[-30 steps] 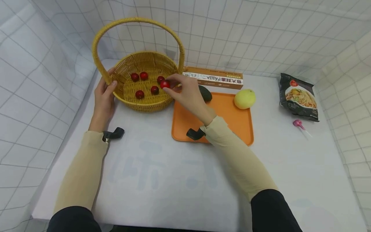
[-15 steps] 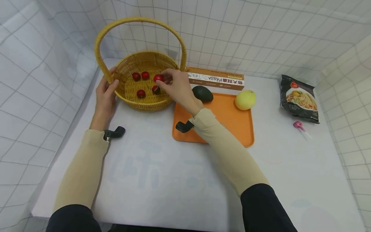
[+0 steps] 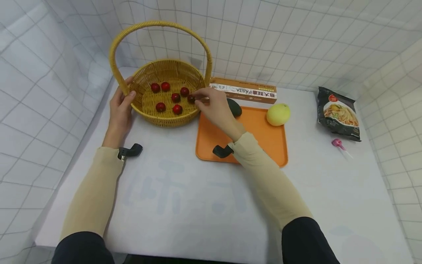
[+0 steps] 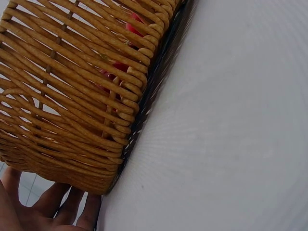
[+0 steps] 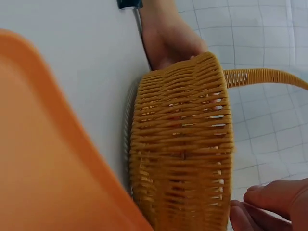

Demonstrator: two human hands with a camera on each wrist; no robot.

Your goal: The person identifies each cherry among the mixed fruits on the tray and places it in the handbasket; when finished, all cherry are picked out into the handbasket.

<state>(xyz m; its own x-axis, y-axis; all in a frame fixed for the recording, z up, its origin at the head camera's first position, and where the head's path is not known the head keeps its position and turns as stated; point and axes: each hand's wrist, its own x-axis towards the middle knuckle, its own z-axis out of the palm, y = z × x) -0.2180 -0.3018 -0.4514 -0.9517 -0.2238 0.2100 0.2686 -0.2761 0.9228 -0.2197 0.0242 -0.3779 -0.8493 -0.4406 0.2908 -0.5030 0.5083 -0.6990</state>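
Note:
A yellow wicker basket (image 3: 161, 119) with a tall arched handle stands at the back left, with several small round red fruits (image 3: 165, 86) in it. My left hand (image 3: 119, 113) grips its left rim, thumb inside and the other fingers against the outer wall, as the left wrist view shows (image 4: 62, 211). Over the right rim reaches my right hand (image 3: 217, 108), its fingers bent and the tips at the edge of one dark red fruit (image 3: 191, 99). From the right wrist view, the rim hides those fingertips (image 5: 269, 202); whether they pinch the fruit cannot be told.
Right of the basket lies an orange tray (image 3: 211, 146) bearing a dark green avocado (image 3: 234, 107) and a yellow-green round fruit (image 3: 278, 114). Behind it is a pasta box (image 3: 244, 90). A black noodle packet (image 3: 339, 113) and a pink lollipop (image 3: 337, 143) lie farther right.
My right hand carried a red fruit leftward over the basket, let it go inside, and moved back right to another fruit by the rim. My left hand has stayed on the basket.

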